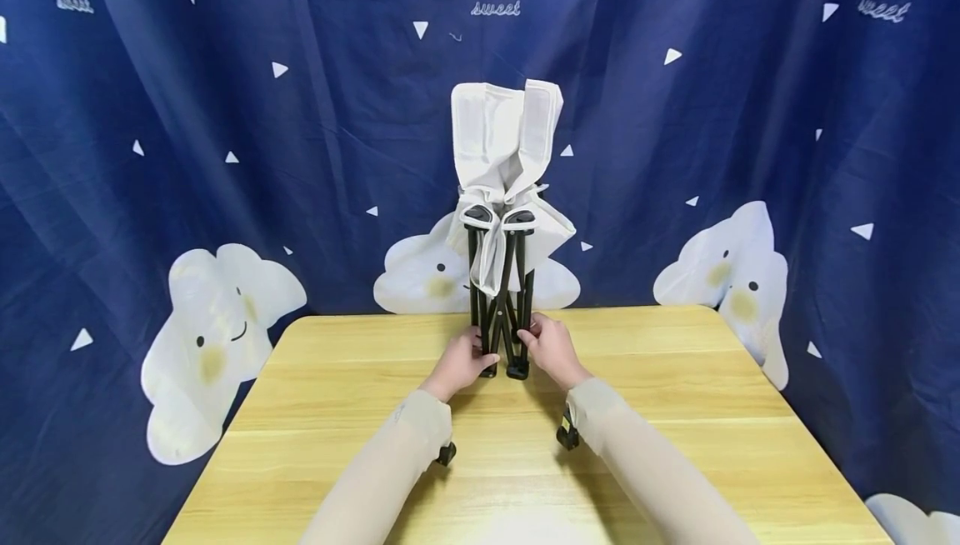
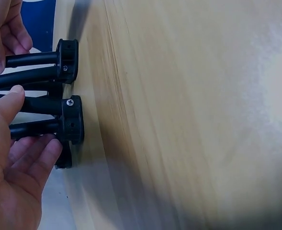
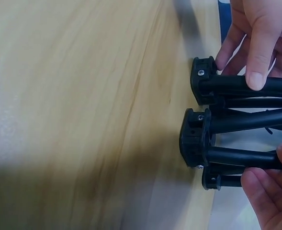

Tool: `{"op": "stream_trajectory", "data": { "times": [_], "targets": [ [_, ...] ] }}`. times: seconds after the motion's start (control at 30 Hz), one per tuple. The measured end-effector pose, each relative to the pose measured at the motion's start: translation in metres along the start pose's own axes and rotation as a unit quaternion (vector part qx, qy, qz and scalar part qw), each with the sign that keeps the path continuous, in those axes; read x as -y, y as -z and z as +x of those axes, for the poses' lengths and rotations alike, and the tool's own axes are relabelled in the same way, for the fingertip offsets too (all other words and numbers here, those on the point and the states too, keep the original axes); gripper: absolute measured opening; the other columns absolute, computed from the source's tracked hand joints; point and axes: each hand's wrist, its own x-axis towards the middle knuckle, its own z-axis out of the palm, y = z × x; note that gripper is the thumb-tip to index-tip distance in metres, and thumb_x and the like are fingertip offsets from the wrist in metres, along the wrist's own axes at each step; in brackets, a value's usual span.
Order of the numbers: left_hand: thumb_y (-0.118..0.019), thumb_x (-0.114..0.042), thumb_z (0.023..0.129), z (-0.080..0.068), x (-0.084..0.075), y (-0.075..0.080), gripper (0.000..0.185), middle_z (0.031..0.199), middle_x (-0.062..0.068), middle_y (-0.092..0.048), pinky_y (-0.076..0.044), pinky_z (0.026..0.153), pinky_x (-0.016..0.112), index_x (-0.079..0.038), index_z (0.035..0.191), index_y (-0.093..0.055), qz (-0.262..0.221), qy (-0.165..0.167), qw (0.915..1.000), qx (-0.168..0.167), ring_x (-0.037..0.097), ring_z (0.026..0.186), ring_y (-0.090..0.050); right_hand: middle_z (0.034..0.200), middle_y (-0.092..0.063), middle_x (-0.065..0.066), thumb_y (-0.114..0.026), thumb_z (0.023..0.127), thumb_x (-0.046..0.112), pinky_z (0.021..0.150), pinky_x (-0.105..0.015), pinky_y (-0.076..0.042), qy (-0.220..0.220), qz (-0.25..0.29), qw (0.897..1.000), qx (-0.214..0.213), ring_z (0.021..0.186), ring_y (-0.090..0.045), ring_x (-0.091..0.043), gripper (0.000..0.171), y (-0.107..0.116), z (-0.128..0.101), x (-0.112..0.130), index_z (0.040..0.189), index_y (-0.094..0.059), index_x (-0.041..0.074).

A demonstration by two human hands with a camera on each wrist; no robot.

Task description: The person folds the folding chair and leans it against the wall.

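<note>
A small folding chair [image 1: 500,278] stands upright and collapsed near the table's far edge. Its white fabric [image 1: 487,124] bunches at the top above crossed black tube legs, which end in black plastic feet [image 2: 73,120]. My left hand [image 1: 459,362] grips the left legs just above the feet, thumb in front and fingers curled behind. On the other side, my right hand [image 1: 553,351] pinches the right legs low down between thumb and fingers. Both wrist views show the two hands facing each other across the legs; the right fingers [image 3: 260,189] wrap a tube there.
The light wooden table [image 1: 337,412] extends toward me and to both sides. Behind it hangs a dark blue curtain [image 1: 352,112] with white clouds and triangles, close to the far edge. Black wrist-worn devices [image 1: 567,431] sit under the sleeves.
</note>
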Motion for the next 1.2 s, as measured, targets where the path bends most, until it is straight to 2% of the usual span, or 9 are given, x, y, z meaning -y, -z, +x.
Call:
{"op": "stream_trajectory", "data": {
  "times": [0.1, 0.33, 0.6, 0.87, 1.2],
  "targets": [
    [-0.082, -0.010, 0.098, 0.002, 0.000, 0.000, 0.037, 0.105, 0.023, -0.080, -0.067, 0.089, 0.042, 0.008, 0.123, -0.062, -0.005, -0.002, 1.0000, 0.002, 0.035, 0.097, -0.081, 0.084, -0.081, -0.014, -0.081, 0.097, 0.010, 0.079, -0.049, -0.064, -0.002, -0.004, 1.000, -0.001, 0.082, -0.079, -0.034, 0.018, 0.000, 0.002, -0.001, 0.086, -0.068, 0.005],
    [-0.081, -0.011, 0.099, 0.006, -0.004, 0.000, 0.040, 0.107, 0.024, -0.080, -0.067, 0.088, 0.044, 0.010, 0.126, -0.061, -0.003, 0.018, 0.9998, 0.000, 0.035, 0.098, -0.081, 0.083, -0.080, -0.014, -0.079, 0.098, 0.009, 0.078, -0.050, -0.063, 0.010, -0.015, 1.000, -0.009, 0.081, -0.078, -0.034, 0.019, -0.003, 0.007, -0.005, 0.086, -0.066, 0.003],
    [-0.080, -0.009, 0.099, 0.012, -0.001, -0.002, 0.040, 0.104, 0.022, -0.080, -0.067, 0.087, 0.043, 0.010, 0.127, -0.060, 0.007, 0.011, 0.9999, -0.007, 0.033, 0.095, -0.080, 0.081, -0.079, -0.011, -0.080, 0.098, 0.013, 0.078, -0.049, -0.062, -0.010, -0.021, 1.000, -0.013, 0.080, -0.077, -0.033, 0.020, -0.007, 0.013, -0.007, 0.086, -0.066, 0.006],
    [-0.080, -0.010, 0.099, 0.016, 0.001, -0.002, 0.041, 0.108, 0.025, -0.079, -0.066, 0.090, 0.048, 0.010, 0.130, -0.060, 0.001, 0.031, 0.9995, -0.008, 0.036, 0.099, -0.079, 0.084, -0.080, -0.014, -0.079, 0.099, 0.011, 0.078, -0.050, -0.062, -0.015, -0.009, 1.000, -0.011, 0.082, -0.077, -0.034, 0.018, -0.008, 0.015, -0.005, 0.087, -0.066, 0.004],
    [-0.080, -0.011, 0.100, 0.021, 0.003, -0.003, 0.043, 0.114, 0.025, -0.079, -0.065, 0.093, 0.047, 0.009, 0.132, -0.060, 0.001, 0.042, 0.9991, -0.008, 0.037, 0.104, -0.079, 0.087, -0.081, -0.015, -0.077, 0.100, 0.012, 0.081, -0.051, -0.062, -0.019, -0.015, 1.000, -0.013, 0.085, -0.078, -0.035, 0.018, -0.010, 0.020, -0.007, 0.090, -0.067, 0.002]
  ]
}}
